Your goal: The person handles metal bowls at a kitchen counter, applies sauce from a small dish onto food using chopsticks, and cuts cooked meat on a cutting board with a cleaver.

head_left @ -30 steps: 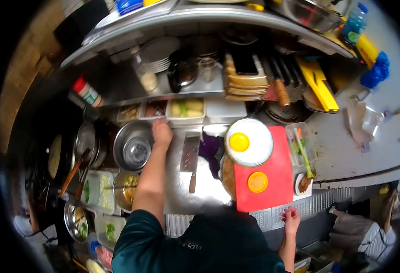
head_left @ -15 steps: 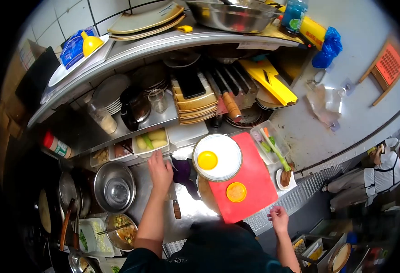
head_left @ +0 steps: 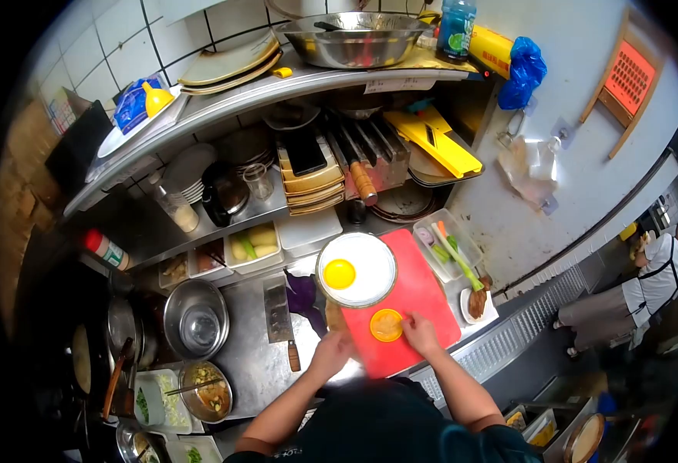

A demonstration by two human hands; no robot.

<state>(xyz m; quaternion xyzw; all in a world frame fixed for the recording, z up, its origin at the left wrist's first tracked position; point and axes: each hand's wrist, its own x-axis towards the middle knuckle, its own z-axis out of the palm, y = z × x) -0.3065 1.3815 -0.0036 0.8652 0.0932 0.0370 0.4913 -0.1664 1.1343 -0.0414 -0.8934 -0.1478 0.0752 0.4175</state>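
Note:
A small round yellow dish (head_left: 386,326), with pale orange contents, lies on the red cutting board (head_left: 424,289). At its right rim is my right hand (head_left: 421,335), fingers loosely bent and apart; whether they touch it is unclear. My left hand (head_left: 331,355) hovers by the board's lower left edge, holding nothing visible, its fingers loosely curled. Just above the dish, a round white container (head_left: 373,266) overlaps the board and has a bright yellow disc (head_left: 339,274) on it. Left of my left hand, a cleaver (head_left: 277,312) with a wooden handle rests on the steel counter beside a dark purple leaf (head_left: 302,293).
A clear box of vegetables (head_left: 447,243) and a white dish with brown food (head_left: 475,305) stand right of the board. Steel bowls (head_left: 196,318) sit at left. Overhead runs a shelf (head_left: 223,96) with plates. A co-worker (head_left: 647,270) stands far right.
My left hand has come down and right from beside the cleaver, which now shows fully. My right hand has moved up and left to the yellow dish. The camera view has shifted.

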